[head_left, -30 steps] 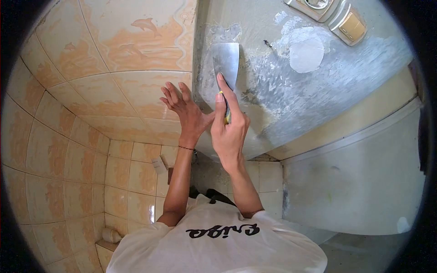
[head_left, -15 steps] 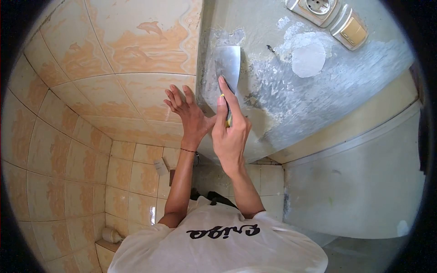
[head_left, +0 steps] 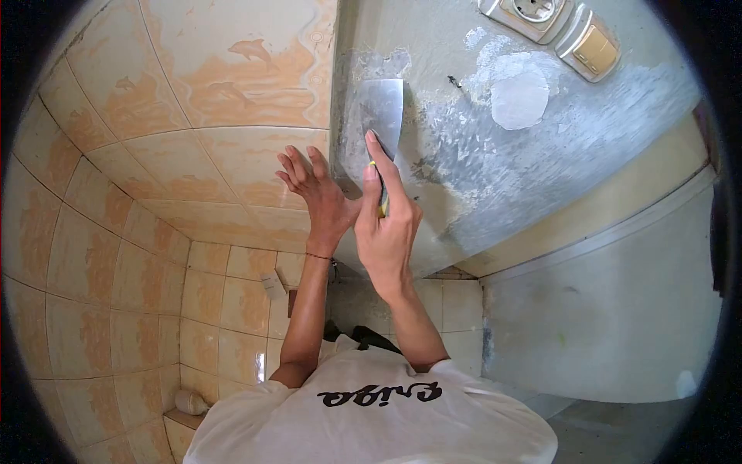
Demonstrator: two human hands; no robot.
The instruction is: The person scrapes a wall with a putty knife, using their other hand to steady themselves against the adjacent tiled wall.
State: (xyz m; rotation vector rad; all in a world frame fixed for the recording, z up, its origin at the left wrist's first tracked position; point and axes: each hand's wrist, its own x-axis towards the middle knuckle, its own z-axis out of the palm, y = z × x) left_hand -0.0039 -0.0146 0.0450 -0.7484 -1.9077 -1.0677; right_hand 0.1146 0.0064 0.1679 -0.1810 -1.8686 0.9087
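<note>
My right hand (head_left: 390,232) is wrapped round the handle of a scraper (head_left: 389,108), with the index finger stretched along its wide metal blade. The blade lies against or close over the rough grey wall (head_left: 440,54), near the edge of the tiles. To its left, my left hand (head_left: 321,201) has its fingers spread beside the patterned tiles (head_left: 232,85), and its thumb reaches towards my right hand. Whitish patches and flaking spots mark the grey wall, among them a round pale patch (head_left: 519,100).
A power socket (head_left: 533,9) and a light switch (head_left: 595,50) sit at the upper right. A small dark piece (head_left: 454,80) sticks out of the wall. Low on the left, a pale container (head_left: 190,400) rests on a ledge. A curved grey surface (head_left: 595,309) fills the lower right.
My right hand and the scraper have shifted very slightly left in the view, as has the wall behind them. My grip and my left hand's spread look the same.
</note>
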